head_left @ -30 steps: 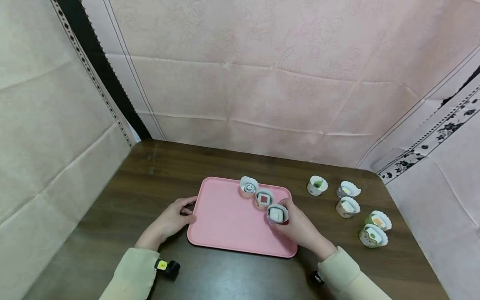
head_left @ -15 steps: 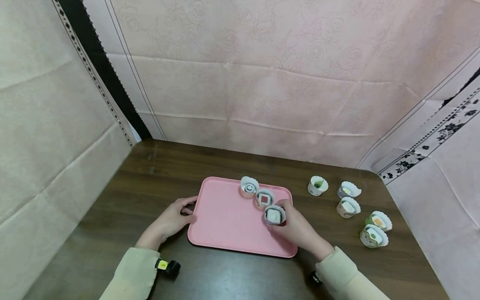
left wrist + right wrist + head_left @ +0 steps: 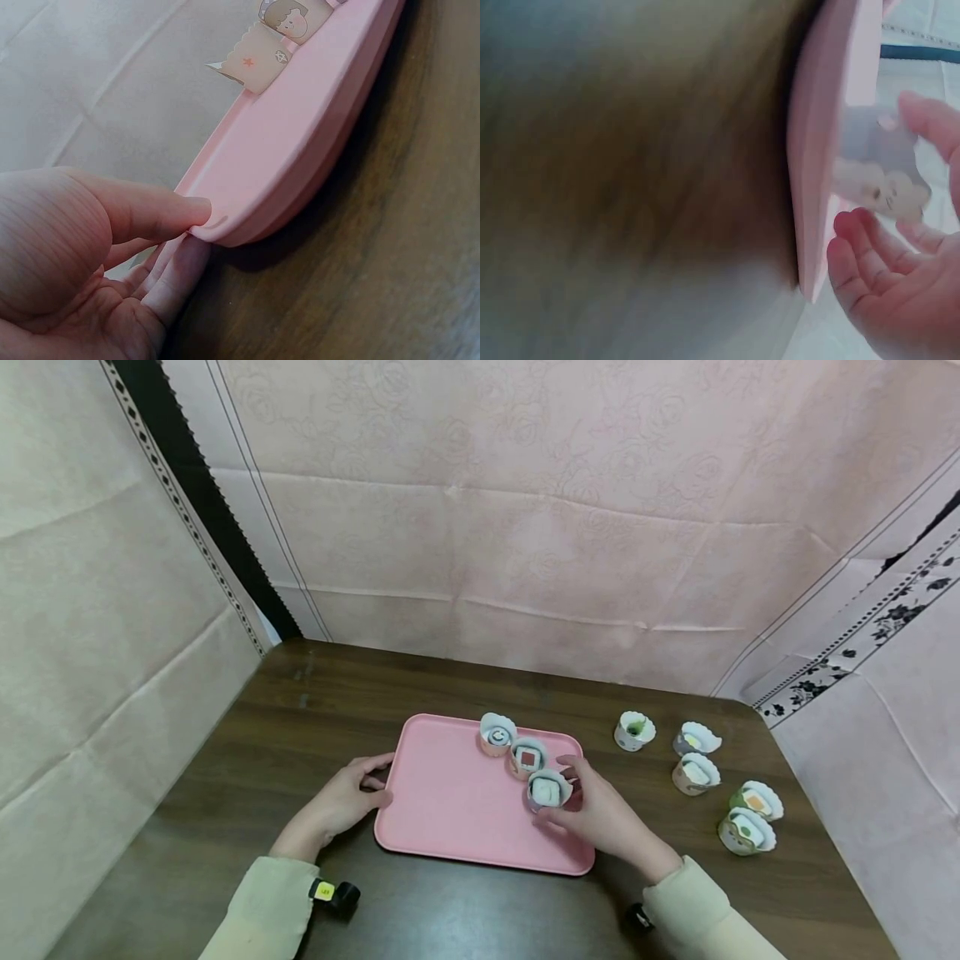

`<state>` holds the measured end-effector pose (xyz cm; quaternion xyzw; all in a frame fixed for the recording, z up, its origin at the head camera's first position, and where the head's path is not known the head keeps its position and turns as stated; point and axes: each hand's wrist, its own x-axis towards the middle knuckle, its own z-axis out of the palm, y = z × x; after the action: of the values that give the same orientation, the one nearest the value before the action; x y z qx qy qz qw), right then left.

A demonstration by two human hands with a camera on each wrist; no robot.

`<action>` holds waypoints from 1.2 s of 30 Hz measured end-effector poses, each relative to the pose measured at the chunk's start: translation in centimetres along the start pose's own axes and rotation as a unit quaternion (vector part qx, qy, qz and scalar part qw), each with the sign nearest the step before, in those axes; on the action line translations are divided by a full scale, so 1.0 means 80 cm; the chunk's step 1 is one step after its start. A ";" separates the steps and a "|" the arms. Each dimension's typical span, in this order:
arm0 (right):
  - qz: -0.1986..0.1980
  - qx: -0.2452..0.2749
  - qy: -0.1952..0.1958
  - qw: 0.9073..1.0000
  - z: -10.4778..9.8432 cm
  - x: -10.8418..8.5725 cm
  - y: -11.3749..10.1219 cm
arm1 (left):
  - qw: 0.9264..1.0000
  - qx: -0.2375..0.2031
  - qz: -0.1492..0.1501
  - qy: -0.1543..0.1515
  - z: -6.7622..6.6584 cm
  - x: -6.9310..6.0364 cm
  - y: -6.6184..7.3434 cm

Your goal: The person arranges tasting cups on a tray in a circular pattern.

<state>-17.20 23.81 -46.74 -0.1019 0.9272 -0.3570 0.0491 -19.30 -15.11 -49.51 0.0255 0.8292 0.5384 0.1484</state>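
My left hand pinches the left rim of a pink rectangular tray. The left wrist view shows the thumb on top of the rim and a finger beneath. On the tray's right part stands a small patterned paper cup with a flared rim and a whitish block inside. My right hand is spread loosely around that cup, its fingers slightly off the wall; whether the thumb touches is unclear. Behind it, in a slanting row, stand a cup with a red square and a cup with a swirl.
Right of the tray, on the dark wooden table, are several similar cups, among them one with green inside, a whitish one and a green-patterned one. Pale cloth hangs behind the table.
The cup by my right hand has shifted slightly left on the tray. My right fingers have loosened and drawn a little away from it. The left hand and tray stay put.
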 end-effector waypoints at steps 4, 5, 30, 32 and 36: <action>-0.019 -0.004 0.015 1.000 -0.018 -0.008 0.007 | 1.000 0.001 0.000 -0.001 0.000 -0.001 0.000; -0.022 -0.005 0.018 1.000 -0.022 -0.011 0.010 | 1.000 0.001 0.001 -0.001 0.000 -0.001 0.000; 0.062 -0.115 0.198 0.971 -0.145 -0.099 0.114 | 1.000 0.000 0.005 0.001 0.002 0.000 0.000; 0.074 -0.118 0.204 0.969 -0.149 -0.105 0.122 | 1.000 0.000 0.005 0.001 0.002 0.000 0.000; 0.097 -0.121 0.209 0.966 -0.154 -0.114 0.136 | 1.000 0.000 0.006 0.002 0.001 0.001 -0.001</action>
<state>-12.04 41.78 -44.79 0.0602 0.9585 -0.2494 -0.1243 -19.34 -15.03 -49.64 0.0293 0.8291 0.5396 0.1437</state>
